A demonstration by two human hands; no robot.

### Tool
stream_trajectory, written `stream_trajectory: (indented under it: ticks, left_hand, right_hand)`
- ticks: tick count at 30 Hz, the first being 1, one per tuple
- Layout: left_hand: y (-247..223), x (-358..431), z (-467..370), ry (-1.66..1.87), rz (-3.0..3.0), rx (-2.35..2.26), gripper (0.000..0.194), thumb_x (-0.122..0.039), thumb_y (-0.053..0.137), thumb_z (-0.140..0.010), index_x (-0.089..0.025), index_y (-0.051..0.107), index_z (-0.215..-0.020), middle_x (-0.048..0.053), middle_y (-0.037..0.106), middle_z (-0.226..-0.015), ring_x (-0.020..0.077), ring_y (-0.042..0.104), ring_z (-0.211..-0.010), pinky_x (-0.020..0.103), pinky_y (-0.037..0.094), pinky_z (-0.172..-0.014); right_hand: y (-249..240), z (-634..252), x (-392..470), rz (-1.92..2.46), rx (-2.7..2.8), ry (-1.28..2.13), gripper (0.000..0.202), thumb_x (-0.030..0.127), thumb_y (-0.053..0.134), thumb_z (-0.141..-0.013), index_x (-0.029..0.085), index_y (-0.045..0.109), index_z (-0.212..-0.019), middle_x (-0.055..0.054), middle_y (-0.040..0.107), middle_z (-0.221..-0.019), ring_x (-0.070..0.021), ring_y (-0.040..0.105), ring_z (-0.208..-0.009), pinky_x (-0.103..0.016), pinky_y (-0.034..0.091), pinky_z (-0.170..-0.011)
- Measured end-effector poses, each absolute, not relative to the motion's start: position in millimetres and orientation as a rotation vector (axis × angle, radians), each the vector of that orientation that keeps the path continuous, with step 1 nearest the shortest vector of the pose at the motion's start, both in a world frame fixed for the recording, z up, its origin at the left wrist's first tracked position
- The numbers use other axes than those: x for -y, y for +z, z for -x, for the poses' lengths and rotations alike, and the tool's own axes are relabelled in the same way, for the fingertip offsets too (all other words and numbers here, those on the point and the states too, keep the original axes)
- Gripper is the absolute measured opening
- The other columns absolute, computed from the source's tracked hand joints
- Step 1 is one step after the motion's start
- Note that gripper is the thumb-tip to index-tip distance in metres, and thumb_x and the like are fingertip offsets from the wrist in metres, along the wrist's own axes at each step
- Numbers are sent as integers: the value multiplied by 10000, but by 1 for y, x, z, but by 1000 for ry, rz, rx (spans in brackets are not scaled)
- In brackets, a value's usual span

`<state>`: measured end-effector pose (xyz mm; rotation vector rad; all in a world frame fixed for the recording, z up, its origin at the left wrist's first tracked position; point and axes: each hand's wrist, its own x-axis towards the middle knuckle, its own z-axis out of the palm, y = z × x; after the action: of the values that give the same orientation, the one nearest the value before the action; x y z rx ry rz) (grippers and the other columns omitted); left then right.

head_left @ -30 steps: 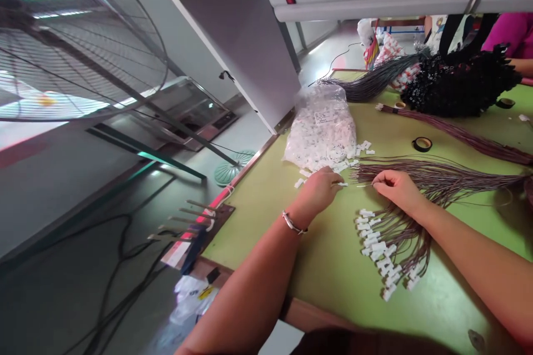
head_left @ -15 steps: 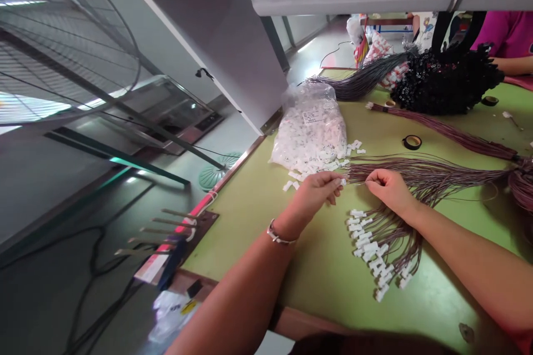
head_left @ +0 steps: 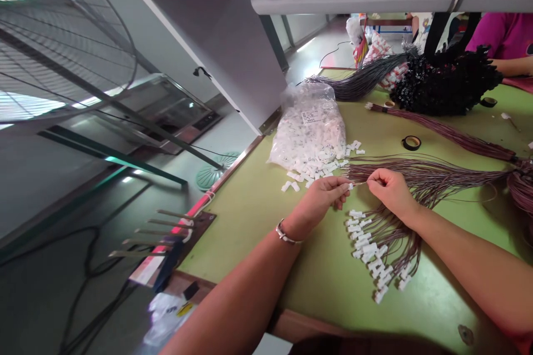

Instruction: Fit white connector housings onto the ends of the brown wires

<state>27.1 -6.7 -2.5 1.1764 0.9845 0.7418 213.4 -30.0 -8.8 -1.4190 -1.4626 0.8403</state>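
Note:
Between thumb and fingertips my left hand (head_left: 327, 195) pinches a small white plastic connector (head_left: 350, 186). My right hand (head_left: 389, 191) is closed on a thin wire (head_left: 363, 182), whose end points at the connector; whether the two touch is too small to tell. Beneath and behind the right hand runs a fanned bundle of brownish wires (head_left: 441, 169). Nearer to me, several wires end in white connectors (head_left: 368, 247) on the green table (head_left: 245, 233). Left of the bundle lies a clear bag of white connectors (head_left: 308, 122), with loose ones (head_left: 316, 169) spilling from it.
A roll of black tape (head_left: 411, 143) and a second taped wire bundle (head_left: 441, 127) lie farther back. Behind them sit a black sequined bag (head_left: 447, 83) and dark wires (head_left: 358, 80). Metal prongs (head_left: 145, 238) jut from the left edge. Another person's sleeve (head_left: 495, 36) shows at back right.
My left hand has moved right with the connector, closing the gap to the wire end. My right hand has stayed almost in place.

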Motion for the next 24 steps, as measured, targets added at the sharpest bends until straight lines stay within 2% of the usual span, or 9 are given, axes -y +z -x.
stream_trajectory:
  ticks: [6, 11, 16, 24]
  left_hand:
    - [-5, 5, -28, 730, -1229, -1004, 300, -344, 697, -687, -112, 674, -876, -3, 580, -624, 52, 472, -455, 196, 382, -442]
    - [-2, 9, -32, 754, -1498, -1166, 201, -267, 632, -732, -123, 701, -854, -18, 554, -569, 55, 460, -442, 195, 404, -462]
    - [2, 13, -35, 790, -1707, -1121, 155, -233, 598, -755, -138, 702, -818, 19, 624, -734, 52, 501, -476, 192, 443, -487]
    - [-9, 15, -45, 700, -1528, -1117, 185, -232, 581, -743, -118, 703, -824, -29, 519, -505, 59, 444, -422, 174, 397, -424]
  right_hand:
    - [-7, -212, 31, 1417, 1516, 811, 103, 235, 519, -661, 168, 553, -590, 40, 470, -505, -79, 361, -469, -215, 290, -461]
    - [-7, -210, 33, 1433, 1575, 814, 106, 235, 522, -670, 169, 559, -597, 38, 494, -503, -79, 381, -467, -210, 295, -459]
    - [-8, -210, 32, 1432, 1646, 873, 113, 233, 521, -675, 166, 556, -592, 45, 485, -488, -73, 364, -450, -208, 276, -447]
    - [-12, -209, 33, 1447, 1801, 731, 101, 199, 516, -697, 172, 542, -603, 43, 503, -503, -78, 385, -473, -208, 290, -486]
